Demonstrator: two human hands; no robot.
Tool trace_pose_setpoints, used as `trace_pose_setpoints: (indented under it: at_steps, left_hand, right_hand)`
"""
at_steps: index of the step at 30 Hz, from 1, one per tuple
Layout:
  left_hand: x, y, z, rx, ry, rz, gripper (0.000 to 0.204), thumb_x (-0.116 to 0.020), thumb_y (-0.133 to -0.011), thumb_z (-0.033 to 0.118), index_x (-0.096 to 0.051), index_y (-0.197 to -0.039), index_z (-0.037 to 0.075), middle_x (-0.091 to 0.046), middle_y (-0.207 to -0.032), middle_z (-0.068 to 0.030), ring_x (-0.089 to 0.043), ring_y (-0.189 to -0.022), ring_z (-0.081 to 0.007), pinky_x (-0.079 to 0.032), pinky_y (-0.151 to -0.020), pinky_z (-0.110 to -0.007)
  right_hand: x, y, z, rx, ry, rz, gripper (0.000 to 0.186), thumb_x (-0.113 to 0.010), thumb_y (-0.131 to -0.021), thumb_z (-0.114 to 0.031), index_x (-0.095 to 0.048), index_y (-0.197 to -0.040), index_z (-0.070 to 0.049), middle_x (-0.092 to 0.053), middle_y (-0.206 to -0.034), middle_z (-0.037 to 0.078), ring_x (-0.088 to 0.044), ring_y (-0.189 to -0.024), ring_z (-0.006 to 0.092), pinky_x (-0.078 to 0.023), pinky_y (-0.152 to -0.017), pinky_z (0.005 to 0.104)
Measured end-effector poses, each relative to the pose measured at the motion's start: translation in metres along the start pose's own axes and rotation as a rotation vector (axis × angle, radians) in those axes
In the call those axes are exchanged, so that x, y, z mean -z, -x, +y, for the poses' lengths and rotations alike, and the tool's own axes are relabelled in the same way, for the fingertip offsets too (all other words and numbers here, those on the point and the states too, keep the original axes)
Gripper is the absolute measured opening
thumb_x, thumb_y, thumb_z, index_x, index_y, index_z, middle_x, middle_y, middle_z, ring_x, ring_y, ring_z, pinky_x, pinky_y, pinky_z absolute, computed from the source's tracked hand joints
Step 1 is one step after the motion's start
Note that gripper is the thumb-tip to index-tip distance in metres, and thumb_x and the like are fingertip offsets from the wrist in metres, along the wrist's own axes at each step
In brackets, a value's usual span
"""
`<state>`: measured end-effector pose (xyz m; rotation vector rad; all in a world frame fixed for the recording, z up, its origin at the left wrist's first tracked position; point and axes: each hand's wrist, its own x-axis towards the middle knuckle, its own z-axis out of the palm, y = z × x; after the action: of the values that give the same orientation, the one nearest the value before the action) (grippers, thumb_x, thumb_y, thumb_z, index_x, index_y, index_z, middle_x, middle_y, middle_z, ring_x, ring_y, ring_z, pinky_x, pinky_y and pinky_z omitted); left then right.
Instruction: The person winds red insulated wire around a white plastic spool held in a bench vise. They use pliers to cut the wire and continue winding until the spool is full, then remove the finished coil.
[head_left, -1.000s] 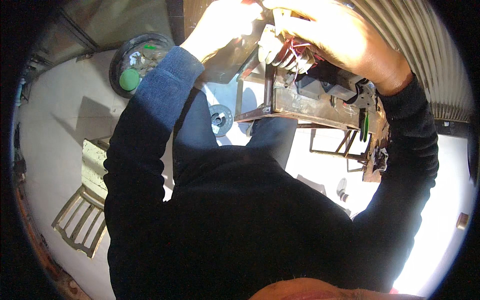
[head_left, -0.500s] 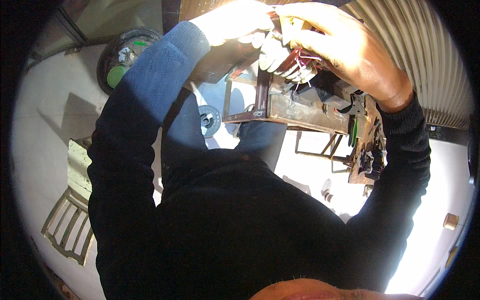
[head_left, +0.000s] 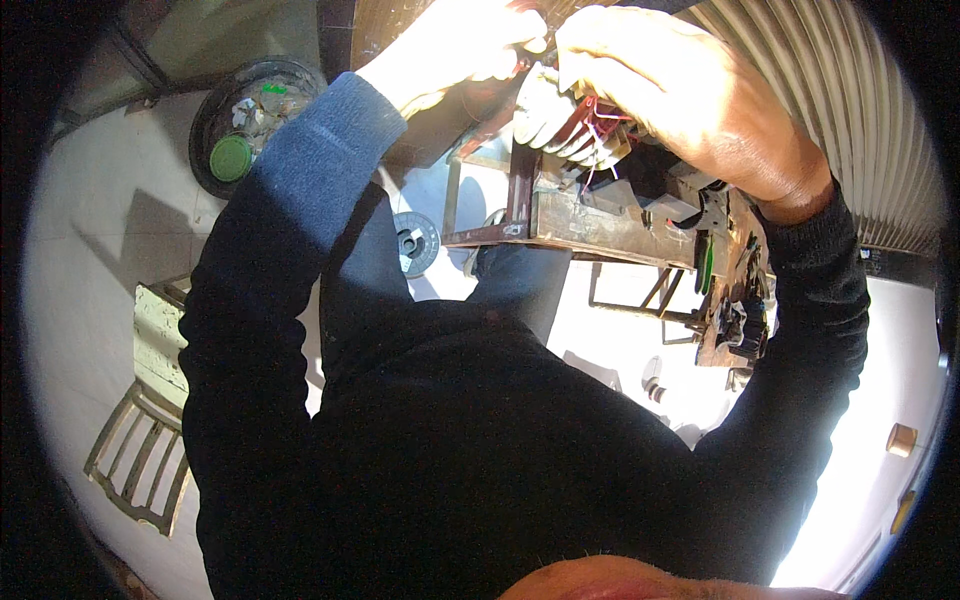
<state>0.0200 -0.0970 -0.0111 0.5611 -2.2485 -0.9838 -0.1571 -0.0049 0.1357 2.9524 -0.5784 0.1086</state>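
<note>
Bright sunlight falls on my left hand (head_left: 465,55) at the top, its fingers closed round something small and reddish that I cannot make out. Beside it, my right hand (head_left: 665,90) is curled over a bundle of pale coils (head_left: 540,115) with thin red wires (head_left: 598,128), gripping its upper part. Below the bundle stands a worn wooden stand (head_left: 590,225) with dark metal blocks (head_left: 615,195) on it and a green-handled tool (head_left: 706,263) at its right side.
A black tub (head_left: 205,125) holding scraps and a green round item lies at upper left. A grey spool (head_left: 418,240) sits between my legs. At lower left is a pale slatted chair (head_left: 140,445). A ribbed panel (head_left: 830,110) borders the right, above a copper-coloured cylinder (head_left: 901,440).
My left hand moved in toward my right hand, then drew slightly back left. My right hand sits slightly lower than a second ago. The whole view has shifted a little leftward.
</note>
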Motion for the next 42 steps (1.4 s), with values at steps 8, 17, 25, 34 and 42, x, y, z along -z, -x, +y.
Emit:
trace_pose_setpoints:
  at_steps: [8,17,25,34,42]
  left_hand:
    - [0.011,0.024,0.027,-0.011,-0.087,0.15,0.029,-0.075,-0.093,0.015,-0.068,-0.118,0.0,-0.071,-0.107,-0.0107,-0.069,-0.092,-0.016,-0.058,-0.082,-0.028]
    - [-0.057,0.057,0.074,0.009,0.415,0.486,0.026,-0.085,-0.084,0.014,-0.068,-0.098,0.0,-0.068,-0.093,-0.008,-0.068,-0.081,-0.0136,-0.056,-0.07,-0.028]
    - [-0.077,0.053,0.07,-0.057,0.147,0.614,0.013,-0.077,-0.091,0.006,-0.068,-0.098,-0.001,-0.067,-0.086,-0.0018,-0.06,-0.076,-0.0051,-0.051,-0.068,-0.023]
    - [-0.074,0.041,0.078,0.017,0.151,0.673,0.013,-0.074,-0.095,0.01,-0.069,-0.098,-0.002,-0.067,-0.08,0.0008,-0.058,-0.072,-0.0041,-0.048,-0.065,-0.022]
    - [-0.067,0.033,0.087,-0.076,-0.103,0.762,0.019,-0.077,-0.091,0.013,-0.067,-0.091,-0.003,-0.063,-0.078,-0.0038,-0.057,-0.069,-0.0093,-0.048,-0.063,-0.027]
  right_hand:
    - [0.003,0.014,0.01,-0.005,-0.228,0.09,0.026,-0.063,-0.097,-0.007,-0.068,-0.121,0.004,-0.073,-0.108,0.017,-0.071,-0.094,0.027,-0.059,-0.08,0.0348]
    - [-0.004,0.035,0.022,-0.223,-1.247,-0.031,0.027,-0.055,-0.106,-0.009,-0.062,-0.129,0.002,-0.068,-0.122,0.015,-0.066,-0.111,0.022,-0.055,-0.096,0.0322]
    - [-0.01,0.026,0.014,-0.256,-1.882,0.409,0.029,-0.061,-0.104,-0.019,-0.067,-0.124,0.0,-0.071,-0.11,0.011,-0.067,-0.101,0.019,-0.057,-0.087,0.0319]
    - [-0.008,0.057,0.006,-0.206,0.025,0.193,0.027,-0.064,-0.098,-0.031,-0.074,-0.115,-0.012,-0.073,-0.107,0.01,-0.069,-0.095,0.0276,-0.053,-0.087,0.0412]
    - [-0.003,0.057,-0.005,-0.347,0.17,-0.023,0.023,-0.059,-0.096,-0.023,-0.074,-0.107,-0.009,-0.073,-0.1,0.012,-0.067,-0.087,0.0276,-0.05,-0.081,0.0422]
